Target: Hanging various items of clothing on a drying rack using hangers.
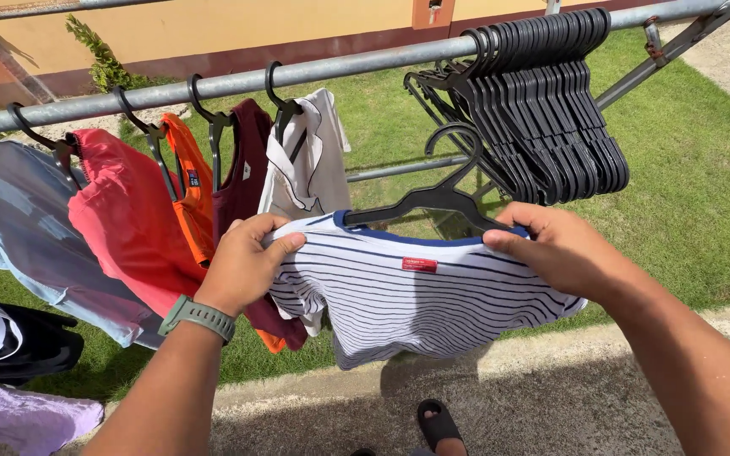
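Note:
A white shirt with thin dark stripes and a blue collar [416, 304] hangs between my hands, with a black hanger [433, 196] inside its neck. My left hand [242, 262], with a grey-green watch on the wrist, grips the shirt's left shoulder. My right hand [551, 249] grips the right shoulder over the hanger's end. The hanger's hook sits just below the grey metal rail [356, 66], not on it.
On the rail hang a pale blue shirt [19, 228], a red shirt [128, 224], an orange one [192, 198], a maroon one [247, 160] and a white one [310, 156]. Several empty black hangers [551, 110] crowd the rail's right. Grass lies beyond; a concrete kerb [551, 346] and my sandalled foot [439, 425] are below.

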